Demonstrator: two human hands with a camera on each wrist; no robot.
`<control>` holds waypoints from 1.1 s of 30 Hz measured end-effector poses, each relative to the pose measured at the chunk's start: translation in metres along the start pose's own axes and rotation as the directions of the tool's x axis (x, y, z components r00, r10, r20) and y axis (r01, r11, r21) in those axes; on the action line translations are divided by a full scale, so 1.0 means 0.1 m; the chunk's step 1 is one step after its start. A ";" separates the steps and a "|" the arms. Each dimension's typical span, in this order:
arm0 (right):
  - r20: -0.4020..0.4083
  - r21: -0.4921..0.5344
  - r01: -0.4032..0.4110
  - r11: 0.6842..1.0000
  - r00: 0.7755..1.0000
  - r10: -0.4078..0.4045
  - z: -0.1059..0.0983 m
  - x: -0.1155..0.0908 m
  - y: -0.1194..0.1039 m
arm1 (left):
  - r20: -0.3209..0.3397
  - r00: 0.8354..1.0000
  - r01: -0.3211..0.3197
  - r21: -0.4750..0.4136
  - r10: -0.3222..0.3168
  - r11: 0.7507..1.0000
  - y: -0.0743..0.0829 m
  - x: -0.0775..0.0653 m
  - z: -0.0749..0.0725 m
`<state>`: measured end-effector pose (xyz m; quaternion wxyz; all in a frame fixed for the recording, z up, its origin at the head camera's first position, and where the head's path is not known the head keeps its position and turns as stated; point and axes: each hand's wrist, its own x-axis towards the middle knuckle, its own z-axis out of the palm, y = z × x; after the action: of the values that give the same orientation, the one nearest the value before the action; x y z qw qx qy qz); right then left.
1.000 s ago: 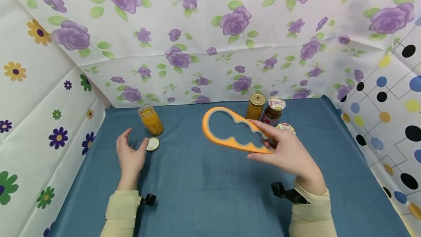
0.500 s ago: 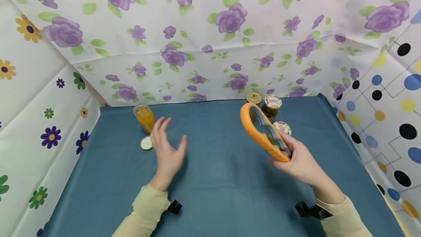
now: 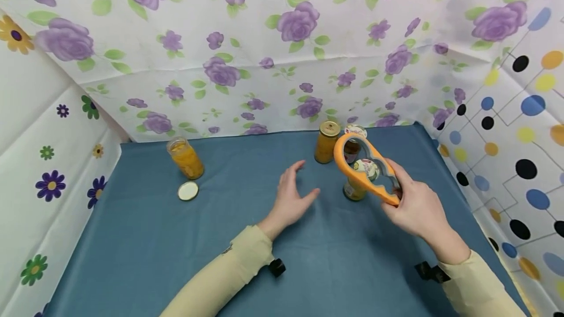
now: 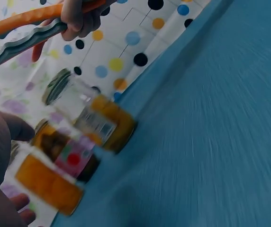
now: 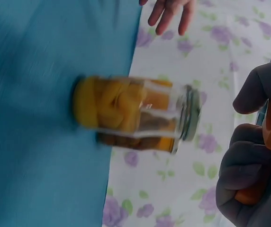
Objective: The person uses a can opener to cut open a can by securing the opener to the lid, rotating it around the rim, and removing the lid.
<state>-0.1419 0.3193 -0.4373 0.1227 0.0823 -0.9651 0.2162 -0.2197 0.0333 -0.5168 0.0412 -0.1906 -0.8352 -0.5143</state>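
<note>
My right hand [image 3: 416, 204] grips the handle end of an orange and grey jar opener [image 3: 370, 186]. The opener's loop is held in the air above and in front of a jar with a patterned lid [image 3: 354, 191]; whether they touch cannot be told. In the right wrist view, that closed jar [image 5: 119, 106] shows pale yellow fruit pieces inside. My left hand [image 3: 288, 199] is spread above the cloth, left of this jar and holding nothing. Behind stand a gold-lidded jar [image 3: 325, 147] and a darker jar [image 3: 351, 149], partly hidden by the opener.
At the left, a lidless jar of orange-yellow fruit [image 3: 188, 161] stands near the back edge. Its loose-looking round lid [image 3: 188, 191] lies in front, pale side up. Blue cloth [image 3: 246, 175] covers the table, with patterned sheets [image 3: 246, 13] hanging around it.
My left hand has moved right, from beside the lidless jar toward the closed jars. The jar opener has turned and moved right, over the front patterned-lid jar. The head view has shifted right.
</note>
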 end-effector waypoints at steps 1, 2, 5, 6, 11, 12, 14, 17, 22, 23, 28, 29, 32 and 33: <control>-0.014 -0.022 -0.003 1.000 1.000 0.003 0.00 0.00 0.03 | 0.036 0.999 0.015 -0.013 -0.015 1.000 0.04 0.04 0.07; -0.028 -0.035 -0.008 0.999 1.000 0.007 -0.01 -0.01 0.05 | 0.072 0.997 0.032 -0.024 -0.031 0.999 0.08 0.07 0.14; -0.068 -0.034 -0.023 0.999 0.997 0.021 -0.01 -0.02 0.11 | 0.171 0.983 0.084 -0.083 -0.069 0.993 0.19 0.17 0.33; -0.081 -0.027 -0.028 0.999 0.996 0.026 -0.01 -0.02 0.12 | 0.199 0.977 0.096 -0.108 -0.073 0.990 0.22 0.21 0.40; -0.120 -0.016 -0.042 0.999 0.992 0.040 -0.02 -0.05 0.15 | 0.284 0.959 0.074 -0.160 -0.026 0.984 0.29 0.38 0.73; -0.122 -0.016 -0.046 0.999 0.992 0.044 -0.02 -0.06 0.15 | 0.291 0.957 0.062 -0.159 -0.013 0.985 0.30 0.41 0.79; -0.123 -0.014 -0.052 0.999 0.991 0.049 -0.02 -0.07 0.15 | 0.303 0.953 0.034 -0.149 0.013 0.988 0.31 0.47 0.91; -0.130 -0.004 -0.059 0.998 0.990 0.058 -0.01 -0.10 0.14 | 0.309 0.951 0.038 -0.137 0.007 0.990 0.33 0.54 1.07; -0.149 0.010 -0.045 0.999 0.988 0.046 0.01 -0.12 0.12 | 0.264 0.961 0.108 -0.087 -0.081 0.990 0.35 0.60 1.19; -0.150 0.012 -0.044 0.999 0.988 0.046 0.01 -0.12 0.12 | 0.255 0.962 0.119 -0.071 -0.097 0.990 0.35 0.60 1.19; -0.169 0.027 -0.052 0.998 0.984 0.056 0.00 -0.13 0.12 | 0.249 0.963 0.105 -0.010 -0.100 0.994 0.31 0.60 1.22; -0.182 0.029 -0.049 0.998 0.982 0.054 0.00 -0.14 0.12 | 0.242 0.966 0.091 -0.005 -0.087 0.996 0.31 0.59 1.23; -0.224 0.014 -0.038 0.999 0.974 0.040 0.01 -0.15 0.13 | 0.201 0.979 0.035 -0.002 -0.034 0.999 0.31 0.56 1.27; -0.235 0.007 -0.036 0.999 0.971 0.037 0.02 -0.15 0.13 | 0.181 0.983 0.021 -0.005 -0.020 1.000 0.31 0.54 1.29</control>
<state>-0.1306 0.3316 -0.4479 0.2322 0.0383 -0.9448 0.2280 -0.2422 0.1735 -0.5371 -0.0410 -0.2281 -0.8355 -0.4981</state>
